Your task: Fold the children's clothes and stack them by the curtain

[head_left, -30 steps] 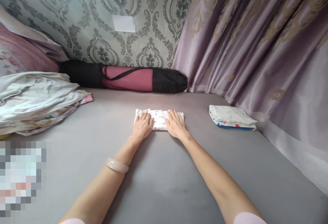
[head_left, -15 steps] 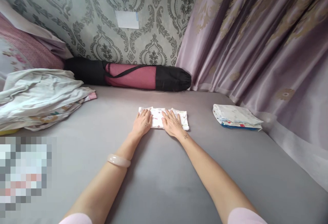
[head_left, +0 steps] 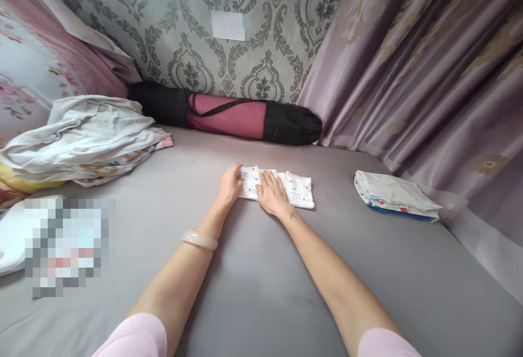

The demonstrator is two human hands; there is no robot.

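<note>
A small folded white garment (head_left: 297, 187) with a tiny print lies on the grey bed sheet in front of me. At its left end is my left hand (head_left: 231, 185), turned on its side, fingers closed around the edge; the fingertips are partly hidden. My right hand (head_left: 272, 194) rests palm down on the middle of the garment, its fingers stretched out flat. The garment's right part shows uncovered, with a slightly uneven top edge. A pale bangle (head_left: 200, 240) circles my left forearm.
To the right lies a stack of folded clothes (head_left: 395, 193). A crumpled pile of light clothes (head_left: 92, 136) is on the left, near a white object (head_left: 24, 234) and a blurred-out patch. A black and pink rolled bag (head_left: 229, 117) lines the wall; curtains (head_left: 388, 73) hang at right.
My left hand has slid from on top of the garment to its left edge and turned on its side. The right hand stays flat on it. The view has turned slightly left.
</note>
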